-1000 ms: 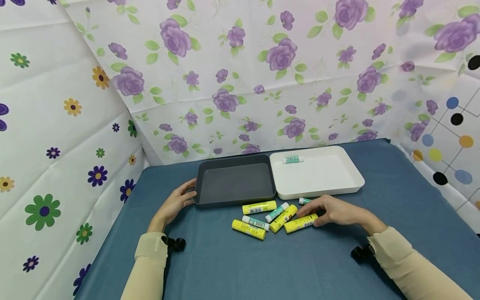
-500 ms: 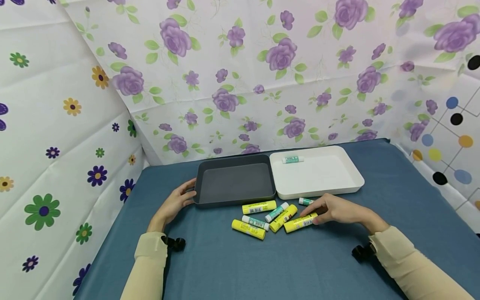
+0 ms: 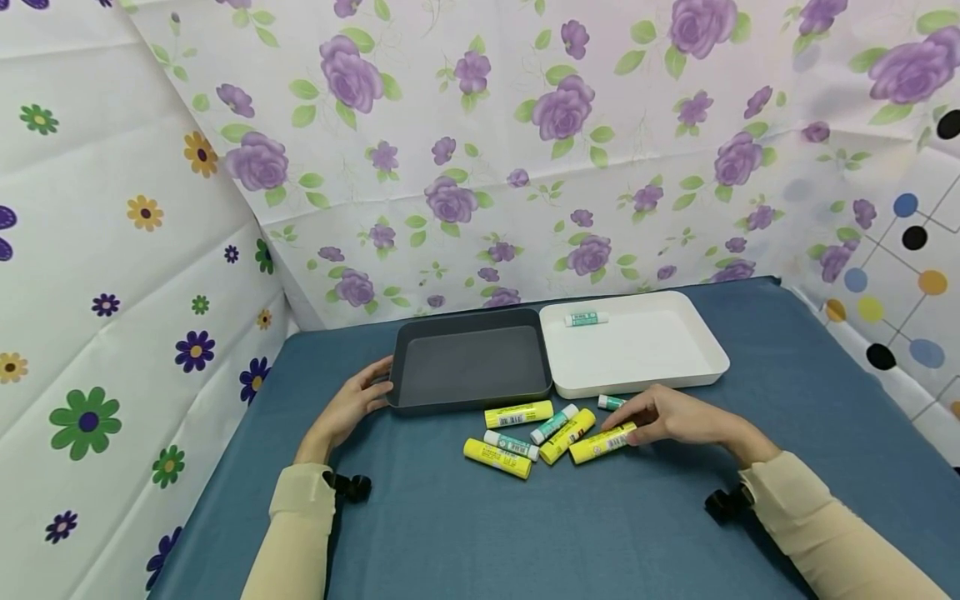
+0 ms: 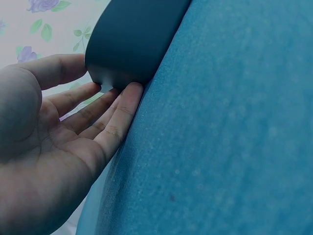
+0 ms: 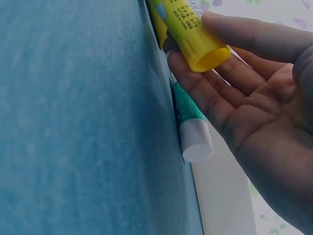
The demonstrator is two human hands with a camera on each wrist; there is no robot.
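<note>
My left hand point(image 3: 347, 410) rests straight fingers and thumb against the left end of a dark grey tray point(image 3: 397, 387); the left wrist view shows the fingertips on the tray's outer wall point(image 4: 129, 44). My right hand point(image 3: 678, 415) pinches a yellow glue stick point(image 3: 596, 447) at its right end, between thumb and fingers. In the right wrist view this yellow glue stick point(image 5: 195, 41) is tilted, its hollow end facing the camera. Behind the right fingers lies a teal glue stick with a white end point(image 5: 193, 122), partly hidden in the head view.
Left of the right hand lie yellow glue sticks point(image 3: 497, 459) point(image 3: 517, 414) point(image 3: 567, 436) and white-and-teal ones point(image 3: 512, 445) point(image 3: 553, 424). A white tray point(image 3: 637, 350) adjoins the dark tray, with one teal glue stick point(image 3: 587, 319) in it. Floral cloths point(image 3: 450, 108) hang behind the blue-covered table point(image 3: 480, 533).
My right hand has closed its fingers on the yellow glue stick and shifted slightly right and up. The stick moved slightly with it. My left hand and the trays have stayed put.
</note>
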